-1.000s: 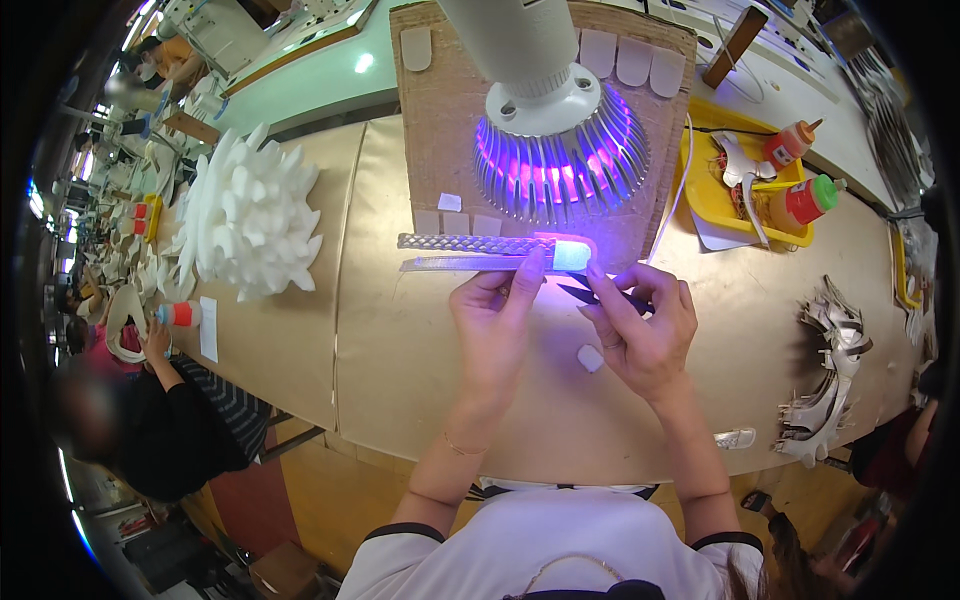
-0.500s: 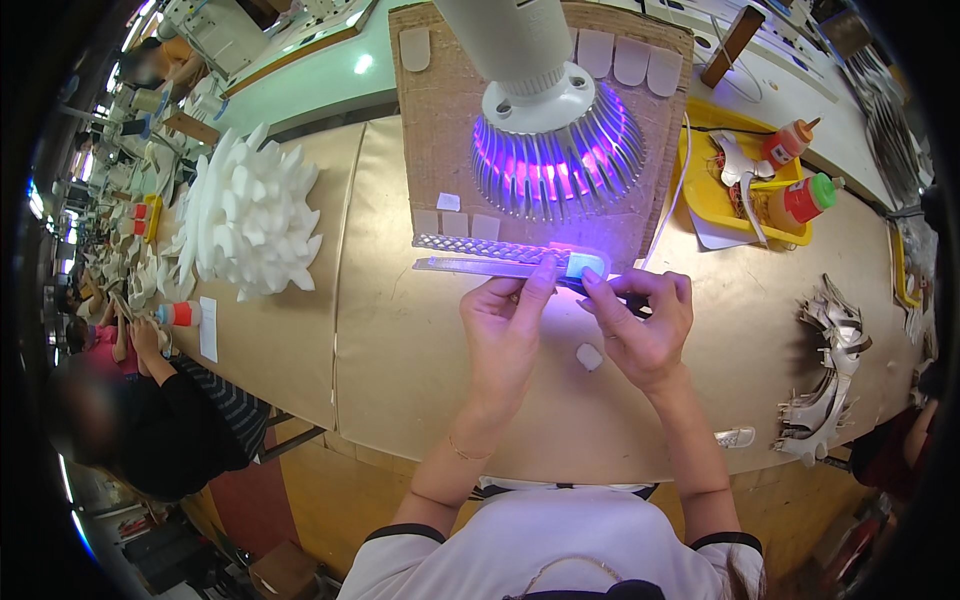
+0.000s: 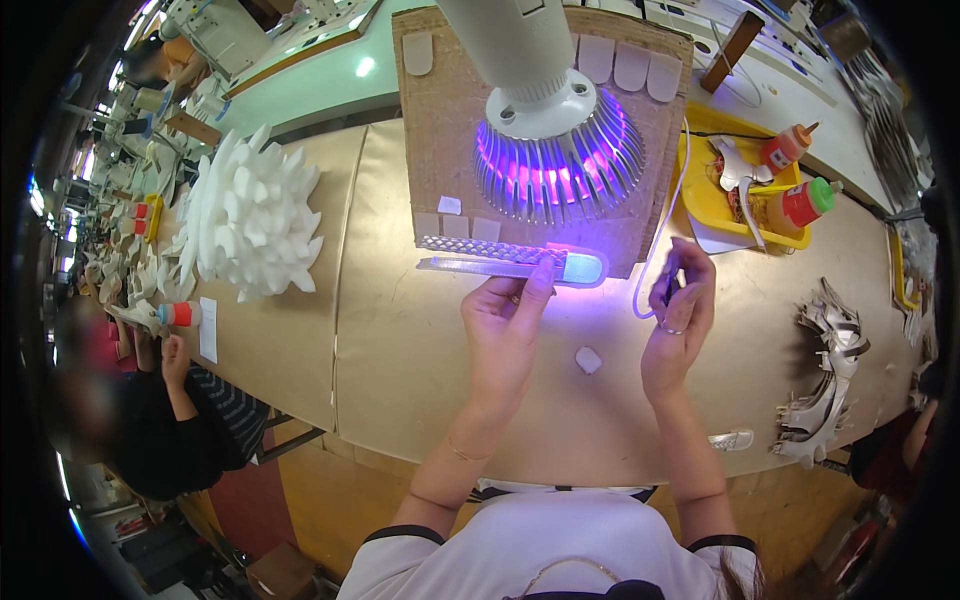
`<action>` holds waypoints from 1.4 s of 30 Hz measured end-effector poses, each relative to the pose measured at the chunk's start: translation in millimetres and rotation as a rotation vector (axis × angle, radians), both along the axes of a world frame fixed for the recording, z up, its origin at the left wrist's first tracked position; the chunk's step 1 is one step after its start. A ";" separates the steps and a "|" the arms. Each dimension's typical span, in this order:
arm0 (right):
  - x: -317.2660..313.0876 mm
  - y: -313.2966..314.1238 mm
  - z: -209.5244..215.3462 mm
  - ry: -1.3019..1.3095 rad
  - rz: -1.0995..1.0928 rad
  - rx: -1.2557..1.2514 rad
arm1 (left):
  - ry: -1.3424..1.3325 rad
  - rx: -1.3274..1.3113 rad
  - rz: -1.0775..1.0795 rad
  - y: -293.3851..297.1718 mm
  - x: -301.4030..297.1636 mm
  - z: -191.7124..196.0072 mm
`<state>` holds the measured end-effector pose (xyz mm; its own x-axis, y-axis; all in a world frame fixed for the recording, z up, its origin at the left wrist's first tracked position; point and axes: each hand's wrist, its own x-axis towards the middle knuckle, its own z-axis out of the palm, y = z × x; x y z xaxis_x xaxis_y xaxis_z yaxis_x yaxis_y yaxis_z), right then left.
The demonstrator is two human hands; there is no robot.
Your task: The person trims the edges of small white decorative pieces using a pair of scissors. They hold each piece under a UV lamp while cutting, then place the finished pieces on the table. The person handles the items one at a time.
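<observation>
Braided strap [image 3: 490,247], sideways in left hand [image 3: 503,318], bluish end [image 3: 583,268], dark tool [image 3: 673,286] in right hand [image 3: 683,312]

Head fisheye: looks down from the wearer's head (edges bow rimward)
Tabletop [image 3: 400,370]: faced from above
Left hand [image 3: 502,335], right hand [image 3: 682,318]: near, mid-view

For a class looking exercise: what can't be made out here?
Head view: underside of the lamp, hidden by its body.
Head view: lamp's top, cut off by upper edge.
Head view: the dark tool, mostly hidden by the right hand.
Head view: strap, partly covered by the left hand.
</observation>
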<state>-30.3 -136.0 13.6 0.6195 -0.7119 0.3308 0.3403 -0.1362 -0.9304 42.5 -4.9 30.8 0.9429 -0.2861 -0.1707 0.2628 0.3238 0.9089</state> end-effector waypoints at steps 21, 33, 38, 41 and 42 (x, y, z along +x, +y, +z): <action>-15.2 11.7 24.7 0.060 0.375 0.231 | -0.549 -0.126 -0.257 29.5 -6.1 -6.2; -7.9 4.1 23.0 0.263 0.356 -0.006 | -0.200 -0.153 -0.298 27.0 -18.2 -0.7; -7.6 2.4 25.0 0.226 0.364 0.082 | 0.449 -0.503 -0.600 45.9 18.8 10.6; -7.4 -1.1 25.3 0.320 0.290 -0.054 | 0.240 -0.153 -0.702 42.4 23.1 10.9; -5.3 -3.1 24.1 0.295 0.224 -0.270 | 0.053 0.023 -0.732 38.1 22.1 10.9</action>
